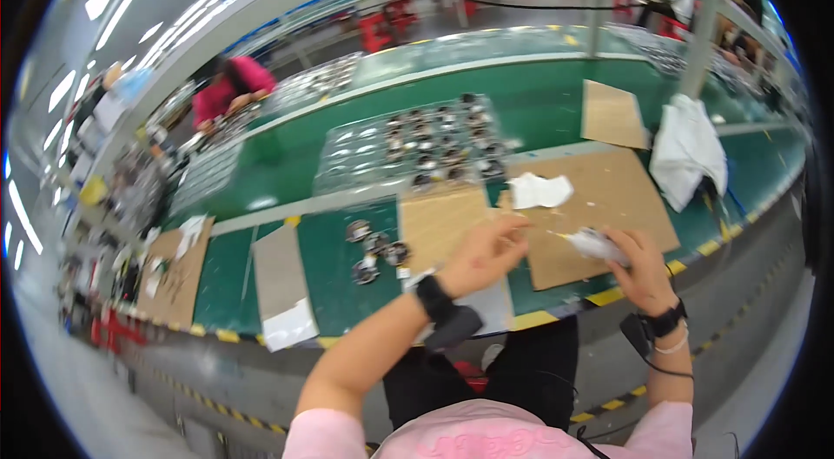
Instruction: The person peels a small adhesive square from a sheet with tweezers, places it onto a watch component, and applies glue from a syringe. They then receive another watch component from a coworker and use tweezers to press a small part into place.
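Currently, right hand (645, 270) around blurred white object (591, 244), left hand (486, 252) unclear in grip; lettering (486, 444) on pink shirt (469, 415).

Left hand (488, 250), fingers loosely curled, angled inward past near edge of workbench (229, 281); right hand (641, 268) gripping above same edge; forearms bare.

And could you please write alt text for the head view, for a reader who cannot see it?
A person's right hand holds a blurred white object over a brown board, the left hand near the board's left edge. To the left lie small round parts; farther back, a clear tray holds more.
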Action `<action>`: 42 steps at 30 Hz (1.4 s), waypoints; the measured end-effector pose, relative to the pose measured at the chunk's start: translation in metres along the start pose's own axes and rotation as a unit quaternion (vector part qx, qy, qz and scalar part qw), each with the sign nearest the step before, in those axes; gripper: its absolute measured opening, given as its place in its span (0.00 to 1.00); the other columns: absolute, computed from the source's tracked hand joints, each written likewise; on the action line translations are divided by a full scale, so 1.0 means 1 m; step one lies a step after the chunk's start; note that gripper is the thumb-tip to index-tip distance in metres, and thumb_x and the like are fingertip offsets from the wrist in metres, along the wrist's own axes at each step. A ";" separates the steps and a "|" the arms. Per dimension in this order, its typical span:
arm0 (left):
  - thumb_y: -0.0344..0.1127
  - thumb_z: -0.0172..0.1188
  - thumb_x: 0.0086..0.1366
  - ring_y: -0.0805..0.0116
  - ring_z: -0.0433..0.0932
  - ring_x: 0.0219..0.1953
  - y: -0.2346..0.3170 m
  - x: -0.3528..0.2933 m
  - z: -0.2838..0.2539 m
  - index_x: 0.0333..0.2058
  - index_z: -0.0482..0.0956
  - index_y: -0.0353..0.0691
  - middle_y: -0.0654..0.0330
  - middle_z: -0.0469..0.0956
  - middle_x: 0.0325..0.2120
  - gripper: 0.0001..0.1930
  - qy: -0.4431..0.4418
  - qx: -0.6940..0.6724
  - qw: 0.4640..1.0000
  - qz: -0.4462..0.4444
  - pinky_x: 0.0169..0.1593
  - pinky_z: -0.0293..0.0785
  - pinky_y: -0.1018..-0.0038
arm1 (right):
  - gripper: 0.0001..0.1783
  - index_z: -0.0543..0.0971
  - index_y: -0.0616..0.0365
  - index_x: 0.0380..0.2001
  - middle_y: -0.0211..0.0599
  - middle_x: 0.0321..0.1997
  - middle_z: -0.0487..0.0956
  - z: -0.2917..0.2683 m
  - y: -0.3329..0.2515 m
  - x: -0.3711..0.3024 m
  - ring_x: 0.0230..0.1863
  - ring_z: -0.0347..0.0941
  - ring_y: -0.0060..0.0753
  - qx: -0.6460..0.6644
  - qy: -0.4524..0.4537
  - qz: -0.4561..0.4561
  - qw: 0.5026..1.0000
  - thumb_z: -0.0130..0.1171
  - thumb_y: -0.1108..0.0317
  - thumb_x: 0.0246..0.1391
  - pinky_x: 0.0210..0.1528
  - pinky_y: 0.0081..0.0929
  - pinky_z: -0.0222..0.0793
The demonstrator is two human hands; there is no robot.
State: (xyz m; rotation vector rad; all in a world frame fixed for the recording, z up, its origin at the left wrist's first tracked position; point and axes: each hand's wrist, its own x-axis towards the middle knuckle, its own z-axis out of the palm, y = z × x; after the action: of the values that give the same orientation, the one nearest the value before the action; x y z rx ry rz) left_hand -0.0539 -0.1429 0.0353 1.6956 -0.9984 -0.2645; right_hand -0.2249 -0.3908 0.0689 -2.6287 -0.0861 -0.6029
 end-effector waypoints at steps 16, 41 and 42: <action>0.28 0.58 0.64 0.77 0.79 0.28 0.002 -0.002 0.012 0.40 0.77 0.31 0.60 0.79 0.29 0.08 -0.013 -0.130 0.987 -0.092 0.32 0.77 0.81 | 0.31 0.74 0.57 0.53 0.47 0.45 0.75 0.026 -0.003 -0.004 0.44 0.71 0.51 0.030 0.008 -0.019 0.999 0.63 0.81 0.41 0.48 0.37 0.67; 0.34 0.58 0.64 0.75 0.77 0.26 -0.049 -0.015 -0.063 0.35 0.76 0.34 0.61 0.78 0.24 0.08 0.125 0.091 0.980 -0.125 0.31 0.73 0.78 | 0.31 0.74 0.55 0.53 0.46 0.46 0.75 0.034 0.002 -0.003 0.45 0.72 0.49 0.039 0.018 -0.024 0.999 0.65 0.79 0.41 0.48 0.35 0.69; 0.34 0.59 0.62 0.74 0.78 0.26 -0.050 -0.015 -0.068 0.35 0.77 0.34 0.60 0.79 0.25 0.08 0.128 0.147 0.972 -0.132 0.31 0.74 0.77 | 0.31 0.74 0.55 0.53 0.45 0.45 0.75 0.035 0.003 -0.003 0.46 0.71 0.49 0.040 0.018 -0.023 0.999 0.65 0.79 0.41 0.48 0.35 0.69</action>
State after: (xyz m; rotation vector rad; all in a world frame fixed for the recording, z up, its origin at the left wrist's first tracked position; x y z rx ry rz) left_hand 0.0030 -0.0831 0.0124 2.0760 -0.6417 -0.0676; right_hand -0.2132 -0.3780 0.0385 -2.5437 -0.1563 -0.6472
